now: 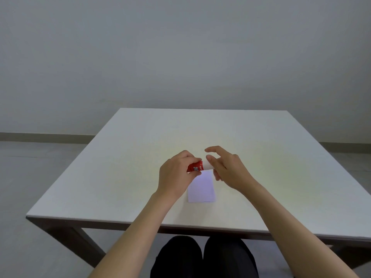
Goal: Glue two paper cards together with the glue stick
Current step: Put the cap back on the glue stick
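Head view: glue stick [198,166] between hands, left [176,173] gripping.

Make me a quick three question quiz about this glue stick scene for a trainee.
1. True or false: the left hand grips the red body of the glue stick.
2. Where does the paper card lie? A) flat on the table below the hands B) in the right hand C) on the floor
3. Fill in: the right hand has its fingers at the stick's ____ end.

Key: 1 true; 2 A; 3 white
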`<state>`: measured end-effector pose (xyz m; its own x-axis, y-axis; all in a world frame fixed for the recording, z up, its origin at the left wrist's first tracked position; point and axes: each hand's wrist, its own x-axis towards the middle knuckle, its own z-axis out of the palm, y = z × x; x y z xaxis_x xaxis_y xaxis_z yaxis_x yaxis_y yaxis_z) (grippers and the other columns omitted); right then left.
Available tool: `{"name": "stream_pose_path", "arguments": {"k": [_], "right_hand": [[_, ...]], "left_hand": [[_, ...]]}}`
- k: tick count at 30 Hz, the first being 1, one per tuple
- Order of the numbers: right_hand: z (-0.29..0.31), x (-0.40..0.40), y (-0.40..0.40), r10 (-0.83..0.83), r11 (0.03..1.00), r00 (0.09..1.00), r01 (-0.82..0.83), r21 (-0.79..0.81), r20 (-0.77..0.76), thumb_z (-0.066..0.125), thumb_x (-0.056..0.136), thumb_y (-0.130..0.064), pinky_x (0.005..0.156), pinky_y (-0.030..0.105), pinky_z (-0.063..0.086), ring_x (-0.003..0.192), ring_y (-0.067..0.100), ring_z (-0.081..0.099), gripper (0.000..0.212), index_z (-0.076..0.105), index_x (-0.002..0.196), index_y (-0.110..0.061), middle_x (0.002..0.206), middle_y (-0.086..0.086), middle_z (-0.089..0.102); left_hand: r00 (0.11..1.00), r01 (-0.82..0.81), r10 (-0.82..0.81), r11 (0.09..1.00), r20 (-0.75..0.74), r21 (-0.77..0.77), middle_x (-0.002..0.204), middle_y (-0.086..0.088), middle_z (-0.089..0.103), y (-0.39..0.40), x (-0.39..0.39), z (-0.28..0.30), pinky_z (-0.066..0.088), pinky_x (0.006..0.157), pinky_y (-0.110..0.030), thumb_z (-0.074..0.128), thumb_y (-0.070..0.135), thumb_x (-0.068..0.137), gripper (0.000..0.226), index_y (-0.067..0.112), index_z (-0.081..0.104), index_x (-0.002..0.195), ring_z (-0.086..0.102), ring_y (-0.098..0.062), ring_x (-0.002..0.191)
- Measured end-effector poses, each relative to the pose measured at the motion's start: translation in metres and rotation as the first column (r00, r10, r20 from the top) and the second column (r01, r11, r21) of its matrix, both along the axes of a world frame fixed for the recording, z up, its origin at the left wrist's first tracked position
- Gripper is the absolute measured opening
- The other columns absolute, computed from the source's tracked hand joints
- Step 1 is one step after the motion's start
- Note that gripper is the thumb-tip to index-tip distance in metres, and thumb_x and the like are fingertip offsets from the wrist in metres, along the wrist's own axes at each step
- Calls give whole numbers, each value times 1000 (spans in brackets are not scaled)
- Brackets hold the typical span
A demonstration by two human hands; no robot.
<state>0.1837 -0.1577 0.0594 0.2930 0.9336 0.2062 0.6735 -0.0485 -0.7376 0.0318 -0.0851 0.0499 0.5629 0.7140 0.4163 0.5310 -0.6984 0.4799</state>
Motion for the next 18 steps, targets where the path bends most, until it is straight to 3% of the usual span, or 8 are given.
{"name": "stream_pose_path", "arguments": {"k": [2, 6, 7, 9, 11, 15, 17, 18], "right_hand": [[-1, -1, 2, -45, 999, 999, 45, 3, 23, 42, 98, -36, 58, 29, 42, 50, 17, 48, 24, 56, 113, -22, 50, -2, 50], [7, 4, -3, 150, 988, 989, -150, -36, -1, 55, 93, -28, 61, 13, 45, 63, 0, 55, 27, 51, 119, -27, 83, -8, 68], [7, 3, -3, 155, 987, 987, -154, -48, 33, 56, 93, -26, 63, 18, 47, 64, 1, 55, 21, 54, 114, -24, 84, -8, 69], [6, 0, 1, 71, 995, 992, -64, -80, 100, 52, 93, -36, 60, 32, 46, 59, 13, 55, 19, 60, 94, -18, 67, -5, 68], [7, -3, 5, -45, 996, 981, 58, -67, 188, 47, 90, -52, 55, 31, 41, 57, 19, 54, 40, 59, 79, -16, 56, -4, 60], [9, -3, 2, 63, 998, 990, -60, -29, 125, 58, 84, -50, 63, 36, 49, 65, 18, 58, 31, 53, 105, -28, 78, -13, 58], [7, -4, 4, 31, 998, 992, -25, -50, 124, 57, 87, -47, 55, 36, 43, 59, 19, 53, 24, 54, 85, -23, 64, -12, 51], [5, -5, 6, -43, 997, 986, 52, -53, 163, 53, 88, -51, 49, 32, 35, 53, 16, 46, 34, 49, 70, -22, 55, -9, 44]], "left_hand": [[1000, -9, 9, 1000, 7, -23, 93, 13, 65, 0, 1, 0, 30, 55, -12, 74, 29, 76, 29, 30, 71, 104, 50, -5, 73], [998, -55, 58, 995, 37, -79, 90, 13, 65, 9, -6, 2, 28, 53, -17, 75, 29, 74, 27, 32, 72, 101, 52, -7, 73], [998, -51, 54, 996, 31, -76, 90, 12, 65, 10, -7, 2, 29, 53, -17, 75, 29, 74, 28, 32, 72, 102, 53, -8, 73], [999, -35, 37, 997, 21, -71, 92, 13, 66, 10, -8, 1, 31, 55, -16, 75, 28, 75, 28, 31, 72, 103, 55, -8, 75], [998, -35, 38, 996, 41, -77, 93, 13, 67, 9, -8, 0, 32, 56, -16, 75, 29, 75, 29, 31, 72, 104, 58, -10, 78], [997, -37, 43, 995, 70, -93, 94, 13, 67, 10, -8, -3, 33, 57, -15, 75, 30, 75, 29, 30, 72, 104, 58, -8, 79], [998, -26, 31, 996, 63, -90, 94, 12, 67, 10, -7, -5, 32, 57, -14, 75, 29, 76, 28, 28, 72, 103, 58, -10, 79], [998, -19, 24, 996, 62, -86, 94, 12, 67, 9, -5, -6, 31, 56, -15, 75, 29, 76, 28, 27, 72, 103, 58, -11, 79]]}}
